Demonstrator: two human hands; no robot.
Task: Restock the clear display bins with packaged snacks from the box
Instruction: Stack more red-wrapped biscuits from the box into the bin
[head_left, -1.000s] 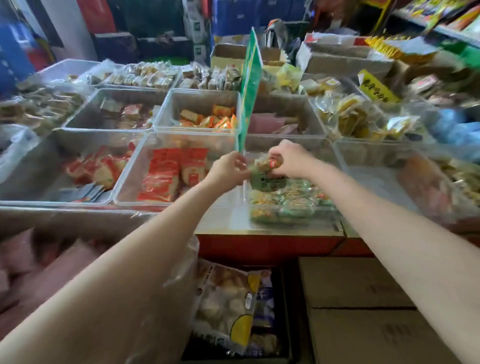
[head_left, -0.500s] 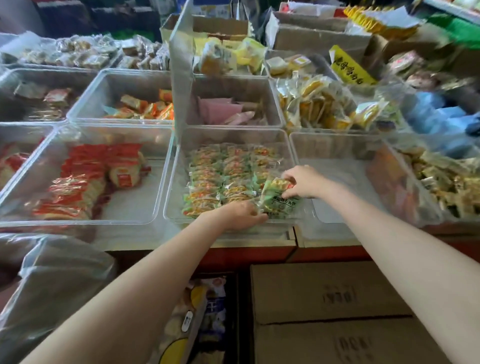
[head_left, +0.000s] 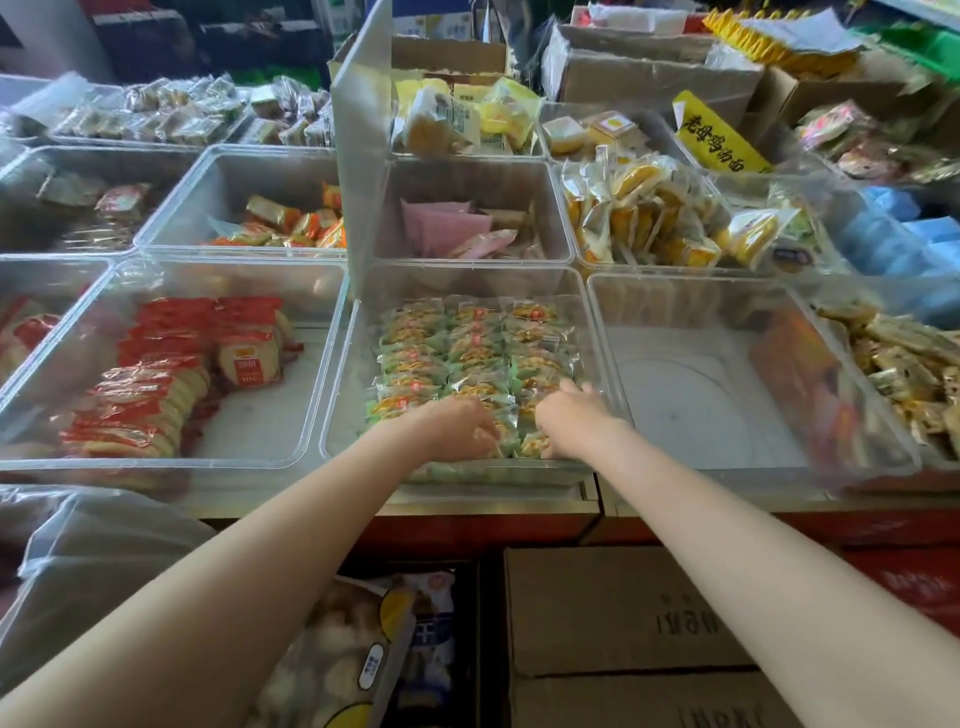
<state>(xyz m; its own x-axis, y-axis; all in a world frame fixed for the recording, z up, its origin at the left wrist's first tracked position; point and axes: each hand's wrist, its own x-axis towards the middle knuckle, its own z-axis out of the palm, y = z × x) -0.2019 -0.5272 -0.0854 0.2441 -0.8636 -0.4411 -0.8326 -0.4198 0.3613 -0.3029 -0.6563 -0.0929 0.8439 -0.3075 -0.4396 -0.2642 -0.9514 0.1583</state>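
both hands reach into the middle clear bin, where green-wrapped snack packets lie in three neat rows. left hand and right hand rest on the nearest packets; whether the fingers pinch a wrapper or merely press cannot be told, as the fingertips are blurred and partly hidden. the packets look light, crinkly and slippery, probably crushable, so best taken by the sealed edges. the cardboard box below is cut off by the frame.
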